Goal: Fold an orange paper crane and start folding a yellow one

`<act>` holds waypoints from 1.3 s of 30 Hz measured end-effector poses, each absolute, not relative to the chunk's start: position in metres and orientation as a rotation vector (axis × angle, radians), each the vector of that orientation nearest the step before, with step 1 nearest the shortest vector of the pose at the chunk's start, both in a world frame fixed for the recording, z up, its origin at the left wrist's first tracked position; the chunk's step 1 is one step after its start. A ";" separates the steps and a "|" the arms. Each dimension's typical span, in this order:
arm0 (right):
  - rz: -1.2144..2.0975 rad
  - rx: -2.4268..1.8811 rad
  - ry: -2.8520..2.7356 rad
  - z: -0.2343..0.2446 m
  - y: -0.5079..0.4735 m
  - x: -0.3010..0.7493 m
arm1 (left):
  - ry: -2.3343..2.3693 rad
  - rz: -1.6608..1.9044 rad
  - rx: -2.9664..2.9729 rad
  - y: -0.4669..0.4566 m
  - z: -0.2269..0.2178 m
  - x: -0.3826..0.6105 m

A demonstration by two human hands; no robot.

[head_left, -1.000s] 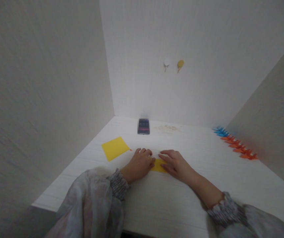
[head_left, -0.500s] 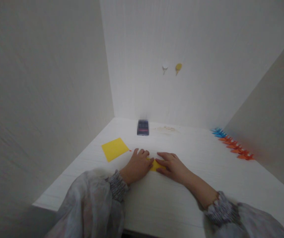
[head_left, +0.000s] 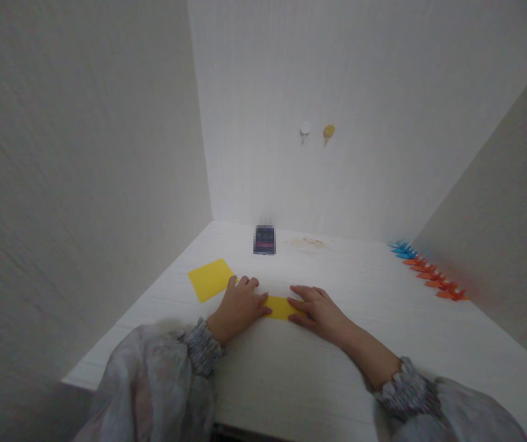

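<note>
A strip of folded yellow paper [head_left: 278,308] lies flat on the white table between my two hands. My left hand [head_left: 240,305] has its thumb and index finger on the strip's left end, while its other fingers reach forward, near the right corner of a yellow paper sheet [head_left: 210,280]. On the strip's right end, my right hand [head_left: 319,310] holds the paper down with thumb and fingertips, and those fingers cover that end. The yellow sheet lies flat, tilted, beyond my left hand.
A dark pixelated block [head_left: 264,240] stands near the back wall. Along the right wall runs a row of folded paper figures, blue ones [head_left: 402,249] behind orange ones [head_left: 436,279]. A white hook [head_left: 305,129] and a yellow hook [head_left: 328,131] are on the back wall.
My left hand has slid left along the folded paper, uncovering more of it, and now reaches the sheet's corner. My right hand has stayed nearly in place.
</note>
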State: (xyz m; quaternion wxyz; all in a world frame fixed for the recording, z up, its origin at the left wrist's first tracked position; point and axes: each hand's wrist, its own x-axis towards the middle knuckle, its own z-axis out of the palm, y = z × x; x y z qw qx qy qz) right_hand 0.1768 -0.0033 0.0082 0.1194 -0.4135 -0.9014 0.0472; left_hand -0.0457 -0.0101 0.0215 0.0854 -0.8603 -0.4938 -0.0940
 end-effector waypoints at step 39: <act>1.325 -1.046 -1.338 0.002 0.003 0.173 | -2.250 -2.510 -2.648 0.026 0.001 -0.014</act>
